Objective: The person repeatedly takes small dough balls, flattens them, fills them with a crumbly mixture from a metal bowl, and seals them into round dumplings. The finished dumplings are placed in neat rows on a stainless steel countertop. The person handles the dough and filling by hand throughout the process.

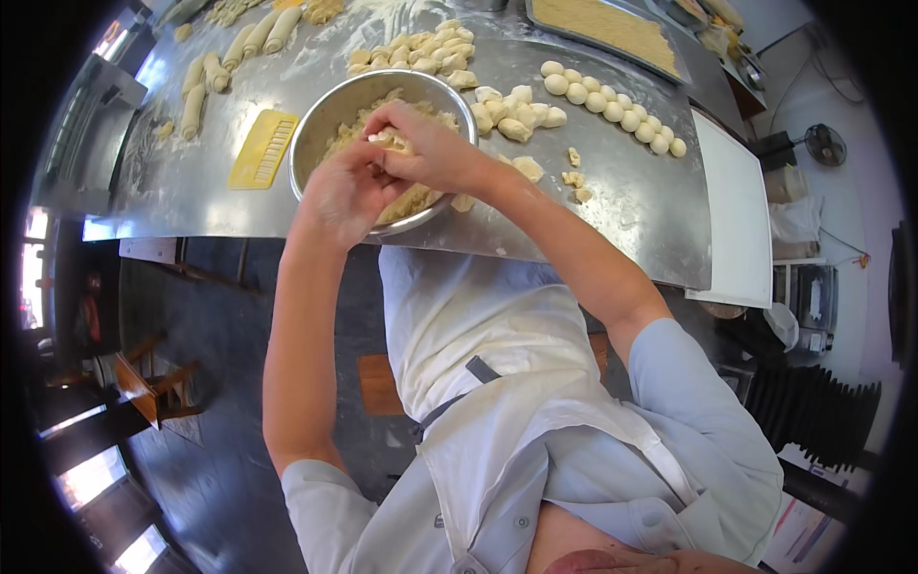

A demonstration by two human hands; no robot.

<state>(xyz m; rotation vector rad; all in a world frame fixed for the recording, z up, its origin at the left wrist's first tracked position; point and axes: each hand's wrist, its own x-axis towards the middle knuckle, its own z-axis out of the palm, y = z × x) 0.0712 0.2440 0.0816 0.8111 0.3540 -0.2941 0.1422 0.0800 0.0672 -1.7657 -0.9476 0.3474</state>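
Observation:
Over a stainless steel bowl (307, 129) of crumbly pale filling (412, 204), my two hands meet around a piece of dough (391, 140) with some filling showing in it. My left hand (348, 190) cups it from the left, fingers curled. From the right, my right hand (423, 147) closes its thumb and fingers on the dough's edge; parts of both hands' fingers hide one another. Right of the bowl lie dough pieces (515, 115) in a loose pile, with more dough lumps (423, 50) behind it. Smooth round dough balls (613, 111) stand in rows farther right.
A yellow plastic scraper (263, 151) lies left of the bowl. Dough rolls (258, 36) are at the back left of the floured steel table (617, 215). A filled metal tray (609, 32) is at the back right, a white board (731, 215) at the right end. Small dough scraps (574, 179) lie nearby.

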